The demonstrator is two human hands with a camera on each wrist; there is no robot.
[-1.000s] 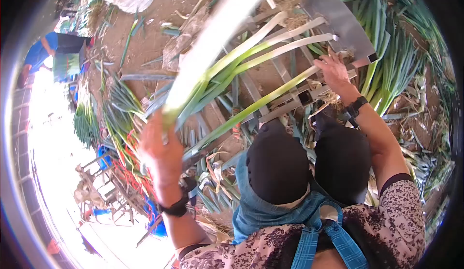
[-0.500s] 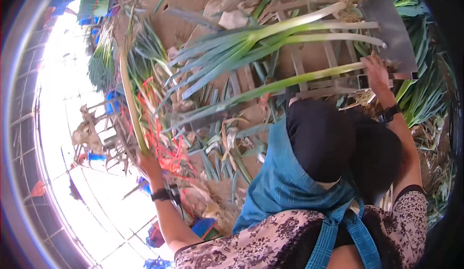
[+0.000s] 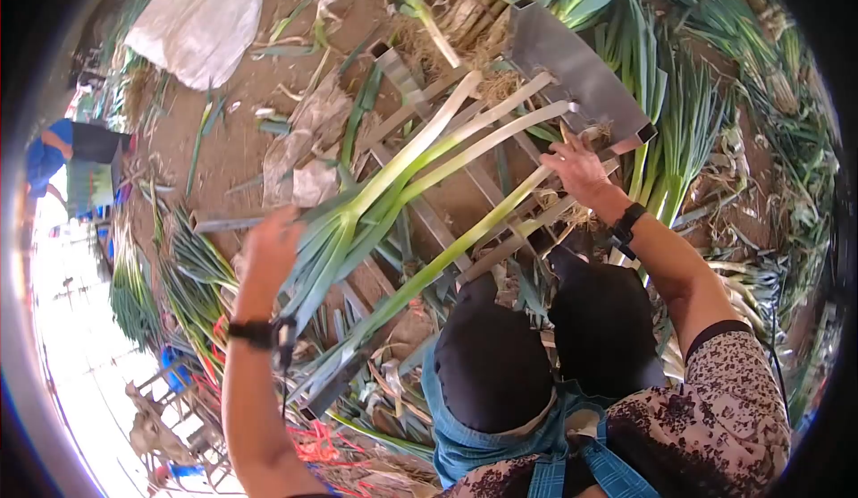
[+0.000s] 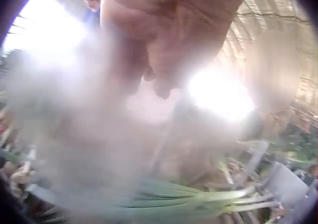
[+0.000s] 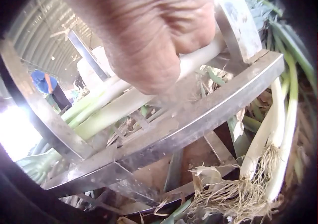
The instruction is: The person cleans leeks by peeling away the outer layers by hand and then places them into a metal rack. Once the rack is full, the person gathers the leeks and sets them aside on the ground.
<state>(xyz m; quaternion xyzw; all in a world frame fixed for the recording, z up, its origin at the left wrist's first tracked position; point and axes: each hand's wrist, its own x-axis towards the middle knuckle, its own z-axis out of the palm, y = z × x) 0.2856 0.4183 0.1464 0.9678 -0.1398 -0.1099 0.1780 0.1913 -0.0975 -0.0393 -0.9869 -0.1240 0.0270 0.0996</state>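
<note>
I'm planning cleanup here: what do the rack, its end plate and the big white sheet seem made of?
Rack: probably bare steel, scuffed, its bars glinting. End plate: likely smooth metal, grey, dull sheen. White sheet: perhaps plastic or cloth, matte-looking, creased; weave indistinct.

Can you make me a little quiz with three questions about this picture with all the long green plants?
1. Which of the person's hands is nearer the metal plate?
2. True or false: the white sack lies on the person's lap.
3. Fill in the blank: in the right wrist view, the stalks at the lower right end in stringy ____.

Key:
1. The right hand.
2. False; it lies on the ground.
3. Roots.
</note>
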